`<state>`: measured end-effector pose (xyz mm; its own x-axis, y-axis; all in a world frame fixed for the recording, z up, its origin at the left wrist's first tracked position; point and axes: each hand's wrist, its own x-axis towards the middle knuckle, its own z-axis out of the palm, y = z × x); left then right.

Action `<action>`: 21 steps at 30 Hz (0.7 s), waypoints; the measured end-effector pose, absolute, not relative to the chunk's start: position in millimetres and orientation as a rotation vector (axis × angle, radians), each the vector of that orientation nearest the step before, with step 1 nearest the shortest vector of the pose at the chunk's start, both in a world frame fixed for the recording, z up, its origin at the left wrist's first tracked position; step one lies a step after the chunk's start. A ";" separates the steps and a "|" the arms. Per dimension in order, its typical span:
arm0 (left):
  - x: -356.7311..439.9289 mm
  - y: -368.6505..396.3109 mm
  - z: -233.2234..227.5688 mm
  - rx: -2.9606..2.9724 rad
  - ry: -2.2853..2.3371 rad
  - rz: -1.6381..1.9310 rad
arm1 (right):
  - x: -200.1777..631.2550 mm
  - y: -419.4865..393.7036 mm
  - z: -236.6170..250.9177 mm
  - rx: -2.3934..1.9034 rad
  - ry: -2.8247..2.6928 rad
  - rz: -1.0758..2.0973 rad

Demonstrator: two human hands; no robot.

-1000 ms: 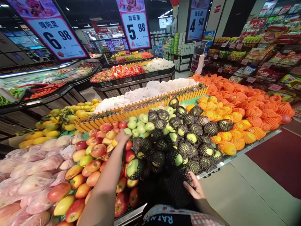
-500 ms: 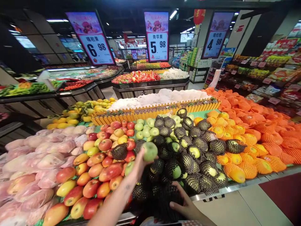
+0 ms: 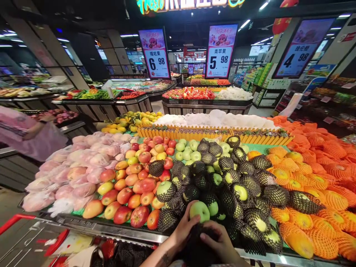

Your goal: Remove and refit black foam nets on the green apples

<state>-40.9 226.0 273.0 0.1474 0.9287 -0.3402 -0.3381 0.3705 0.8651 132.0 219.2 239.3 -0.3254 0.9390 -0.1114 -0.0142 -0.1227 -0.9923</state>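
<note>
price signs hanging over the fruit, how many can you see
3: the 6.98 sign on the left, the 5.98 sign in the middle, the 4.98 sign on the right. Others may hang out of view.

A supermarket produce hall lay under a dark ceiling (image 3: 91, 15) with strip lights and a glowing neon sign (image 3: 189, 4). Illuminated price boards (image 3: 219, 51) hung above dark display counters (image 3: 207, 107). A yellow picket divider (image 3: 211, 133) crossed the stand. Stocked shelves (image 3: 330, 96) lined the right wall.
</note>
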 end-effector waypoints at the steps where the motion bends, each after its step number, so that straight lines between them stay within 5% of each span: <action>1: -40.6 222.8 270.6 0.687 1.026 1.036 | 132.7 221.6 242.7 -1.081 -1.353 1.533; 11: -46.4 188.5 249.6 0.689 0.845 1.007 | 139.0 228.9 265.6 -0.993 -1.447 1.477; 21: -64.9 181.4 278.4 1.239 1.098 0.719 | 135.1 220.3 251.5 -0.969 -1.470 1.494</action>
